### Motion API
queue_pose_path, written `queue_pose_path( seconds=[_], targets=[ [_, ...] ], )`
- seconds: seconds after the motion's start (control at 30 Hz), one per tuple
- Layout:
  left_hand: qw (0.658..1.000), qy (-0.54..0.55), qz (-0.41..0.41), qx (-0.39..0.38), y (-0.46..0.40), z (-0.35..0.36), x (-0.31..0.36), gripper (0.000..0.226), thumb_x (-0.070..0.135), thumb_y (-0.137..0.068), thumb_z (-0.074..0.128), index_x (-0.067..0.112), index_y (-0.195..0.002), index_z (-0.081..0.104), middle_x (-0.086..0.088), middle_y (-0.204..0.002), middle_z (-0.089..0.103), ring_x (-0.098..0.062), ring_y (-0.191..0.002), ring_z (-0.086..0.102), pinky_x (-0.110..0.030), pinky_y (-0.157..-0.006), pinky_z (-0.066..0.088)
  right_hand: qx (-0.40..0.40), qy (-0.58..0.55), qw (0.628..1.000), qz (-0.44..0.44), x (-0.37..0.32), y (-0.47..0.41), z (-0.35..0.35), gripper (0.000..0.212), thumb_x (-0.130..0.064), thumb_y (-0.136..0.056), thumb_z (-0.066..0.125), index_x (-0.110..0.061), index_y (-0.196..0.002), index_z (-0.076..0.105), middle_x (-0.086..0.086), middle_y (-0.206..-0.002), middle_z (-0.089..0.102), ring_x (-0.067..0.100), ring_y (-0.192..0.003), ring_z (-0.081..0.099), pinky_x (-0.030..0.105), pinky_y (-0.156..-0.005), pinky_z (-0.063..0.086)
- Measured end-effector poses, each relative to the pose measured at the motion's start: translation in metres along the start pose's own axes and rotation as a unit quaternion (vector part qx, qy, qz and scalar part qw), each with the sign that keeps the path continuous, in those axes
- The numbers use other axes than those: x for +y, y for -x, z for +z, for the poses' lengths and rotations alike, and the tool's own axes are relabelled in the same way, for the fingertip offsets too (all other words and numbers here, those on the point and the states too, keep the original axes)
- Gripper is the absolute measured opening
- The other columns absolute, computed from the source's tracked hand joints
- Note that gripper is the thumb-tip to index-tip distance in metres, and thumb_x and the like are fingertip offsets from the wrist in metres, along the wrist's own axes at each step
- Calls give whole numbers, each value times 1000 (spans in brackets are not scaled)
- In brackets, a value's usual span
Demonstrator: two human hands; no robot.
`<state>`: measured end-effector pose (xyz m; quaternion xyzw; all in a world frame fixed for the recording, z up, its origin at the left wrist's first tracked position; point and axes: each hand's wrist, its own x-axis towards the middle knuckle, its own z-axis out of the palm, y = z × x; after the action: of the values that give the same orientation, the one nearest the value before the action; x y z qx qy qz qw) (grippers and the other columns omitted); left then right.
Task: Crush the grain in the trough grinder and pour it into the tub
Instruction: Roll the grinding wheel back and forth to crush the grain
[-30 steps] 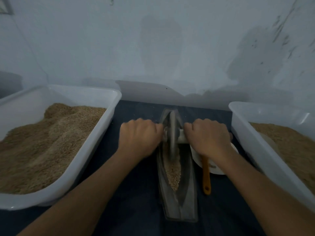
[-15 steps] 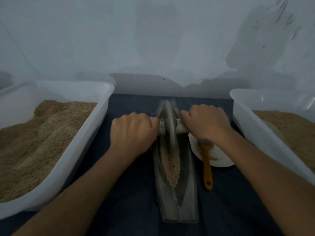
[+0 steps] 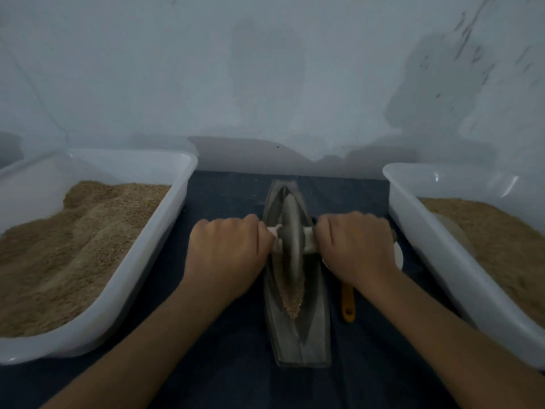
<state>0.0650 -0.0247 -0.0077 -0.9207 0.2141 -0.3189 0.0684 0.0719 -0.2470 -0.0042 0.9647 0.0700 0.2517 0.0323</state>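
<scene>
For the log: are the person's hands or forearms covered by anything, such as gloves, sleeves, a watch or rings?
Nothing worn shows. The left hand and right hand are bare, and both forearms are bare to the frame edge: no gloves, sleeves, watch or bracelet. No rings are visible in the dim light.

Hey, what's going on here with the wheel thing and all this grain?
A person is crushing grain in a trough grinder. The left hand and right hand each grip one end of the axle of the grinding wheel, which stands in the trough on a line of grain. White tubs of grain sit at the left and right. Nothing is being poured.
</scene>
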Motion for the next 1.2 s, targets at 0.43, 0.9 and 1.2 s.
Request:
queue_pose_path(
  seconds=[0.43,0.9,1.2],
  targets=[
    [999,27,-38,0,-29,34,-11,31,23,-93,40,20,-63,39,6,-57,33,-14,-48,26,-24,-51,10,-1,-5,1000,12,-6,-16,-4,57,-47,-85,-1,-22,-58,43,-4,-57,42,14,-50,34,31,-51,12],
    [999,36,-19,-28,-16,16,-6,19,14,-92,55,16,-73,51,0,-60,47,-18,-49,33,-26,-45,21,-28,28,999,-8,-4,-23,-6,60,-46,-81,-8,-22,-64,45,-4,-62,45,14,-52,36,32,-50,14],
    [991,106,-79,34,30,-7,6,30,33,-106,29,29,-77,38,11,-66,38,-15,-56,34,-38,-60,30,138,-50,989,-22,-12,35,-17,42,-33,-101,31,-24,-62,41,-10,-52,34,12,-42,30,28,-46,23]
  ],
)
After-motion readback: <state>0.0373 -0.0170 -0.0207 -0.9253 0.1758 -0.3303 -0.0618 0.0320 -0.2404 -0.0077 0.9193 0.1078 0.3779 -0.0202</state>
